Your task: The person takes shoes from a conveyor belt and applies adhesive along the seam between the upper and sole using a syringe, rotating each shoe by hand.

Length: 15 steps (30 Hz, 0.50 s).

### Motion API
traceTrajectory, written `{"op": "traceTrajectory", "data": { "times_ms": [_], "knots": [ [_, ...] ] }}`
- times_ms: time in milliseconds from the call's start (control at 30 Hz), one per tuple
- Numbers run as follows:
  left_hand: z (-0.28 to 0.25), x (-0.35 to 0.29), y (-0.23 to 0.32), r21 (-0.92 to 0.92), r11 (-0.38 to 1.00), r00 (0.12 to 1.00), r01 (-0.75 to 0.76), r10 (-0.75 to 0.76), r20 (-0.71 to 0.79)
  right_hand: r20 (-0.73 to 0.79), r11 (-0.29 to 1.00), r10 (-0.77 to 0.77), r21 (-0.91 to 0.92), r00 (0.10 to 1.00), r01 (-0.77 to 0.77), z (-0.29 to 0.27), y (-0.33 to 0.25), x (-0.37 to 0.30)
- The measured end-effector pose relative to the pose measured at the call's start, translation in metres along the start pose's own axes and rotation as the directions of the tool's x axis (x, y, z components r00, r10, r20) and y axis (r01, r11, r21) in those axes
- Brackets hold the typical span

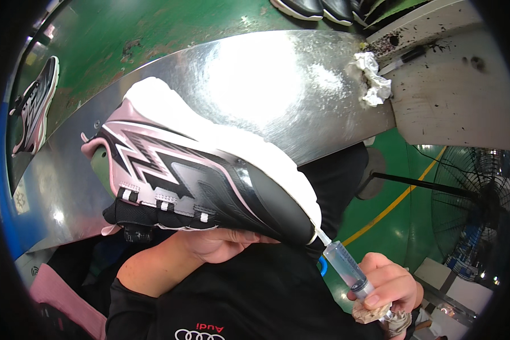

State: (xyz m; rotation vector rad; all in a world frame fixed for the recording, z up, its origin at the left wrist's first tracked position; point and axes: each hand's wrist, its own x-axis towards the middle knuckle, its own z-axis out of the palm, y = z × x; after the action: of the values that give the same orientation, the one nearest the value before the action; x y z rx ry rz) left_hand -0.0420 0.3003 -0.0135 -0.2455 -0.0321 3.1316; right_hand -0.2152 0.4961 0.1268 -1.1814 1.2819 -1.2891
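A black, pink and white sneaker (209, 175) lies tilted on its side in front of me, its white sole (255, 153) turned up and away. My left hand (224, 243) is closed around the laced upper from the near side, with part of the fingers hidden by the shoe. My right hand (388, 283) grips a clear syringe (345, 266) by its lower end, near the plunger. The syringe's thin tip touches the toe, at the line where the sole meets the black upper. Crumpled beige material (370, 311) sits by the right hand's fingers.
Below the shoe is a shiny metal work surface (323, 119). Another sneaker (37, 107) lies at the far left on a green surface (124, 39), and dark shoes (306, 7) stand at the back. Crumpled white tissue (374, 79) lies back right. A fan (476, 198) stands at the right.
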Motion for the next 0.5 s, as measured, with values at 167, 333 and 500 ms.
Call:
{"op": "traceTrajectory", "data": {
  "times_ms": [167,333,500],
  "knots": [
    [0.004,0.019,-0.001,0.051,0.995,0.996,-0.089,0.087,0.032,0.019,0.982,-0.107,-0.156,0.994,0.108,-0.004,0.007,-0.005],
    [0.005,0.031,0.000,0.109,0.992,0.997,-0.068,0.072,-0.040,0.018,0.959,-0.104,-0.265,0.994,0.105,-0.002,0.008,-0.005],
    [0.008,0.041,0.002,0.058,0.994,0.995,-0.092,0.094,-0.035,0.102,0.886,-0.133,-0.433,0.986,0.164,0.005,0.014,0.003]
  ]
}}
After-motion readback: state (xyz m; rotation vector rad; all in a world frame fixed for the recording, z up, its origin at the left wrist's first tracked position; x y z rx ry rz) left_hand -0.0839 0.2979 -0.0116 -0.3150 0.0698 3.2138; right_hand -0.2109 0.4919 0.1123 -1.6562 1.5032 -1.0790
